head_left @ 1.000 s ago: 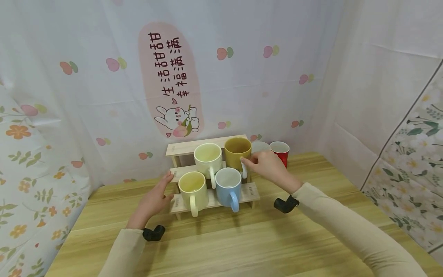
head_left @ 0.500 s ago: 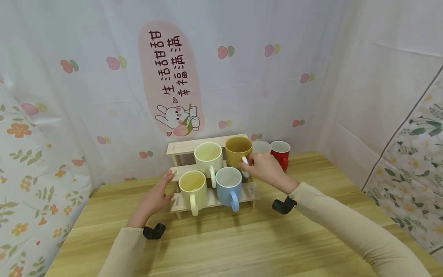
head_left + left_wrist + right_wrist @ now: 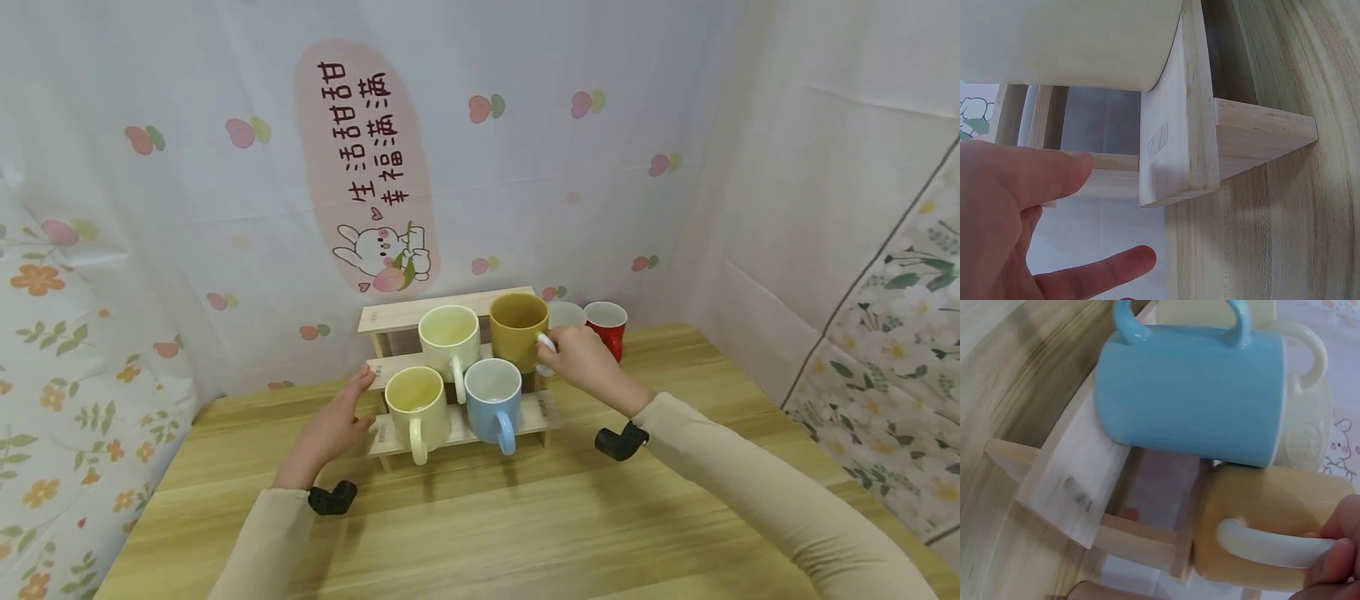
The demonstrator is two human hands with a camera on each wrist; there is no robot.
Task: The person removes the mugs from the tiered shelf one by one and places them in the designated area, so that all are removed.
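Note:
On the middle step of a three-step wooden rack (image 3: pixel 397 317) stands a mustard mug (image 3: pixel 513 333). Its white handle (image 3: pixel 1272 547) points toward the right, and my right hand (image 3: pixel 583 358) pinches it between thumb and finger. My left hand (image 3: pixel 328 433) is at the rack's left end, fingers extended, with fingertips right at the middle step's edge. Beside the mustard mug is a pale green mug (image 3: pixel 446 337). On the lowest step are a pale yellow mug (image 3: pixel 420 417) and a light blue mug (image 3: pixel 491 408), their handles facing the front.
Behind my right hand, a red mug (image 3: pixel 615 340) and a whitish cup (image 3: pixel 566 313) stand at the back right. The wooden table (image 3: pixel 465 533) reaches back to a patterned cloth (image 3: pixel 562 183), with another floral cloth at each side.
The mustard mug's handle has swung from the front toward the right, and the mug has shifted slightly right. My right hand has moved with the handle. The left hand stays at the rack.

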